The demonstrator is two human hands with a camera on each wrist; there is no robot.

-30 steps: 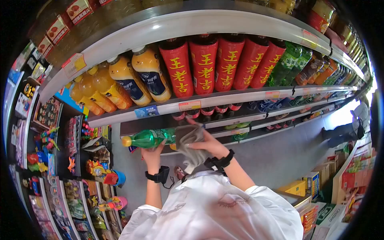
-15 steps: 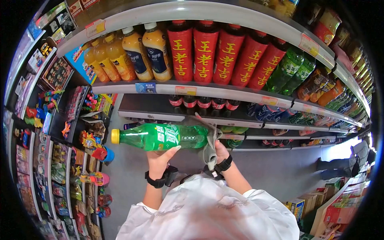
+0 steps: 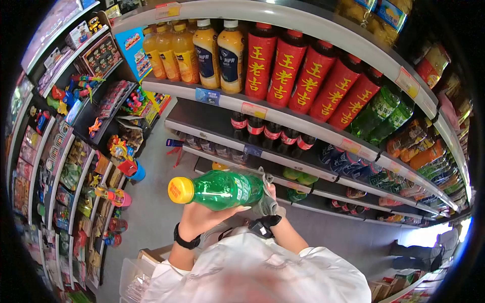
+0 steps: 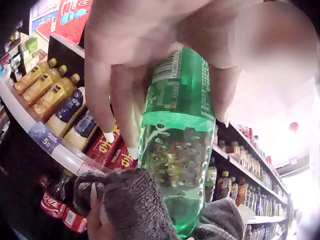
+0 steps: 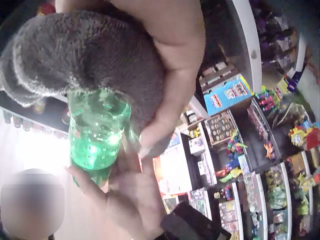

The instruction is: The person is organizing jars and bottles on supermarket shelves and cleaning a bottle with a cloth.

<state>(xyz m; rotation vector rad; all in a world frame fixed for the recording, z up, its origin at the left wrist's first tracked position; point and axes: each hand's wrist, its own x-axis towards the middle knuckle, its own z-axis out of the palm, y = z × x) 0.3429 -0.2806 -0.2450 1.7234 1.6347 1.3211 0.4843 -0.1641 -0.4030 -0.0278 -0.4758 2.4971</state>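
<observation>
A green plastic soda bottle point(image 3: 225, 191) with a yellow cap point(image 3: 181, 190) lies nearly level in front of the white-clad torso, its cap pointing left and toward the head camera. My left hand point(image 3: 204, 219) grips it around the labelled middle, thumb and fingers on opposite sides in the left wrist view. At the base end, my right hand point(image 5: 182, 65) holds a grey cloth point(image 5: 90, 50) wrapped over the bottle's bottom. Clear ridged plastic of the lower bottle shows between the cloth and the left hand. Much of the base is hidden under the cloth.
Ahead, a shelf point(image 3: 232, 101) carries orange drinks, red bottles point(image 3: 288, 76) and green bottles. Dark cola bottles point(image 3: 255, 129) stand one level lower. Toy racks point(image 3: 76, 146) rise at left. A clear plastic bin point(image 3: 132, 278) is near the body's left. Another person point(image 3: 419, 255) stands far right.
The bottle has swung so its cap turns toward the head camera, having pointed left before. The cloth has moved from spread-out folds to bunched around the base. The head view has shifted left.
</observation>
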